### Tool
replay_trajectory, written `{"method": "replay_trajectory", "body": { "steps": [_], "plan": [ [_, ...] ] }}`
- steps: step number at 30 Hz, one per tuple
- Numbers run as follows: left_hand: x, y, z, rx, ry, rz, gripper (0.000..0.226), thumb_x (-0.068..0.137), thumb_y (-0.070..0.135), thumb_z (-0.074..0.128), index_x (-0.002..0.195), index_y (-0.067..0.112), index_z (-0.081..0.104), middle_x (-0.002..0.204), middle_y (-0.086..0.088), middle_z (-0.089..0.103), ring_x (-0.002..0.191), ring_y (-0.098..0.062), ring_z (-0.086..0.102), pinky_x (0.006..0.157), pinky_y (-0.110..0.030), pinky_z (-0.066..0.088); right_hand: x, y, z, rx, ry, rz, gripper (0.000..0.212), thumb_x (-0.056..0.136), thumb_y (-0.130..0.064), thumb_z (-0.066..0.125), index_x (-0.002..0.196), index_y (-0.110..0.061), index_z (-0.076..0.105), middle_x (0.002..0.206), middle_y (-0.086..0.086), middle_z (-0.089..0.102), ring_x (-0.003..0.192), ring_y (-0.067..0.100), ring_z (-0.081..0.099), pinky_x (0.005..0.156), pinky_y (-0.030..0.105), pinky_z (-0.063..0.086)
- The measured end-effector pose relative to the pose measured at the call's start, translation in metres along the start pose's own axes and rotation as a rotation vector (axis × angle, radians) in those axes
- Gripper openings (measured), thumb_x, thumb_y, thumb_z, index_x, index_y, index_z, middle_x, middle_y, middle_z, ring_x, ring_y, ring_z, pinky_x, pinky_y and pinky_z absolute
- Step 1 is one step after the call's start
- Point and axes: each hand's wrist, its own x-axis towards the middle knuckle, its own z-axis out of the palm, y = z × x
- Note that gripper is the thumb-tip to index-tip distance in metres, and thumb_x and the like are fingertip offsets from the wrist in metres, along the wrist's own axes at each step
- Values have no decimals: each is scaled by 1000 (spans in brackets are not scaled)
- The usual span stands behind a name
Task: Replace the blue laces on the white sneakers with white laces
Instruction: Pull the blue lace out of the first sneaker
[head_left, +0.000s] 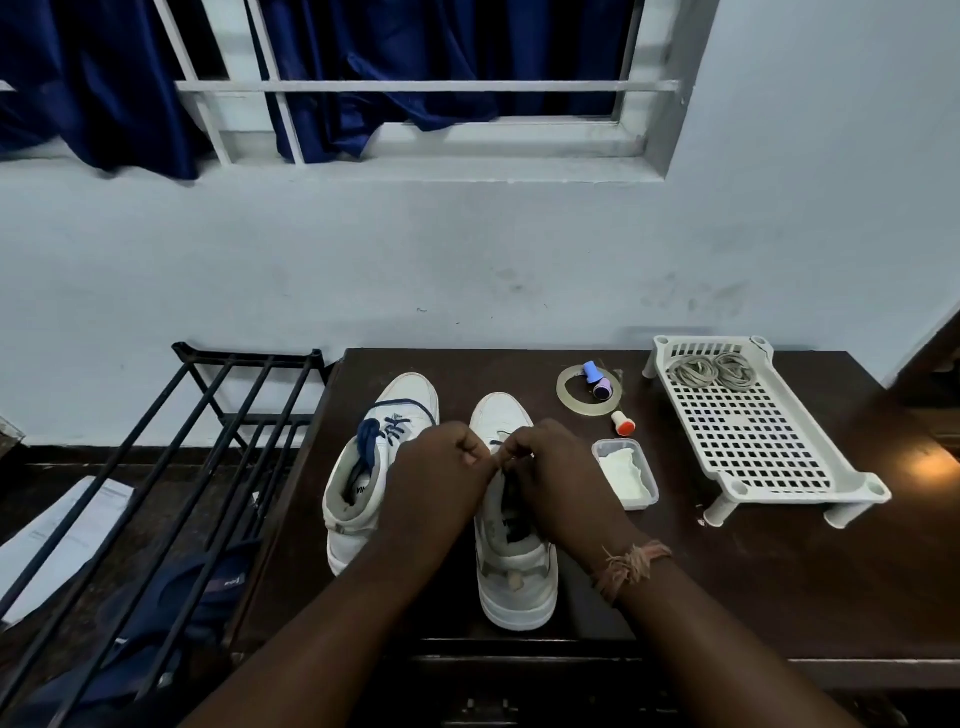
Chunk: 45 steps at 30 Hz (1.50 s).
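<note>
Both hands are curled tight over the near sneaker (514, 561): the left hand (441, 478) and the right hand (553, 478) meet knuckle to knuckle above its tongue, fingers pinched in on what looks like the blue lace (497, 443), though the pinch itself is hidden. It looks like early work, loosening the lace on this shoe. The other sneaker (363, 467), just beside it on the dark table (753, 571), is fully laced in blue (376, 431) and untouched. The white laces (711, 371) wait in two coils on the white plastic rack (753, 441), well apart to the right. Judging from this, no white lace is threaded yet, so both shoes are left to do.
</note>
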Motion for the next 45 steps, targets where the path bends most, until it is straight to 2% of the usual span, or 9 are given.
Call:
{"method": "replay_trajectory", "body": {
  "steps": [9,14,17,21,28,32,37,41,45],
  "plan": [
    [15,-7,-8,-623,-236,-488,8,87,-4,67,92,-10,69,77,-22,68,52,-18,65,50,-26,56,2,12,-8,237,105,366,10,82,-13,55,77,-14,64,81,0,67,81,18,63,73,33,50],
    [14,-8,-7,-613,-249,-459,12,88,-2,67,95,-11,69,81,-24,68,60,-20,65,57,-28,61,0,2,-3,-80,21,-5,37,78,-22,59,113,-33,65,119,-8,60,109,17,53,95,39,43],
    [16,-7,-7,-655,-294,-484,12,89,-2,66,97,-10,70,87,-27,72,66,-23,69,58,-29,61,-2,-6,0,-350,101,-74,12,85,-35,61,91,-34,72,101,-12,65,101,18,56,88,40,39],
    [17,-6,-6,-669,-324,-473,11,89,-2,66,96,-10,69,81,-22,71,64,-22,69,59,-30,61,3,-3,-15,16,351,210,17,85,-36,59,76,-30,72,82,-13,70,84,12,65,83,39,49],
    [18,-5,-9,-644,-348,-444,7,88,2,69,83,3,73,78,-15,72,66,-19,68,60,-26,60,-6,-7,-15,-270,143,92,37,84,-30,57,120,-39,64,137,-10,50,126,25,42,101,46,30],
    [18,-5,-9,-645,-341,-455,5,88,2,70,89,-1,74,80,-17,73,63,-17,68,57,-24,58,-4,-9,0,-433,138,8,14,88,-39,58,90,-32,71,111,-13,62,113,20,51,87,37,23],
    [18,-5,-12,-646,-346,-456,11,89,1,70,96,-8,72,84,-20,73,66,-19,68,56,-24,58,4,-8,-26,142,475,313,16,87,-35,58,76,-27,65,85,-12,68,93,18,63,93,42,41],
    [19,-4,-12,-642,-367,-455,5,89,1,70,88,-2,73,82,-18,72,65,-18,68,56,-24,58,-4,-7,-24,-146,194,247,50,86,-31,58,135,-38,51,146,-7,42,134,26,35,106,49,28],
    [19,-4,-12,-636,-361,-449,5,90,1,69,88,-1,73,80,-16,73,64,-17,69,56,-23,58,-7,-10,-5,-334,37,36,24,86,-36,59,108,-38,69,140,-15,48,131,19,34,98,42,22]
  ]
}}
